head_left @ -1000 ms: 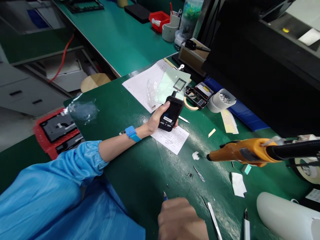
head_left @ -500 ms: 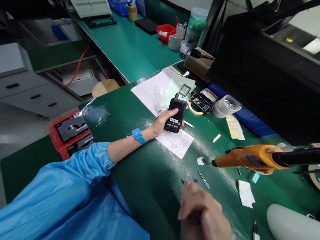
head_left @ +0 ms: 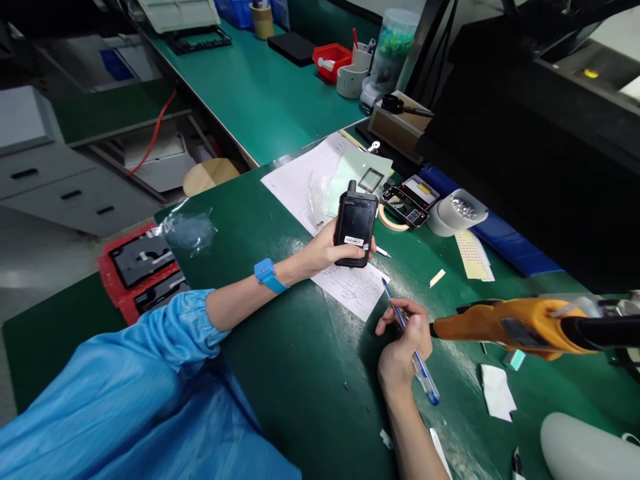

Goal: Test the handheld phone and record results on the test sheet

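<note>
My left hand (head_left: pixel 327 252) is wrapped round a black handheld radio (head_left: pixel 356 223) with a dark screen and a stubby antenna. Its thumb lies across the keys below a white label. A blue wrist strap (head_left: pixel 271 275) circles that wrist. My right hand (head_left: pixel 404 343) grips a clear and blue ballpoint pen (head_left: pixel 426 380), the tip pointing up and away toward a printed sheet (head_left: pixel 350 289). This sheet lies on the green bench, partly under the radio. The pen tip appears close to the sheet's right edge; whether it touches I cannot tell.
An orange electric screwdriver (head_left: pixel 505 325) juts in from the right, close beside my right hand. Behind the radio are an opened device (head_left: pixel 404 205), a tape roll (head_left: pixel 393 222) and a white cup of screws (head_left: pixel 457 212). A red tray (head_left: pixel 113 277) with dark parts sits at left.
My right hand has moved up and forward from the near edge, and the pen in it now shows clearly. My left thumb has slid from the screen down to the radio's keys.
</note>
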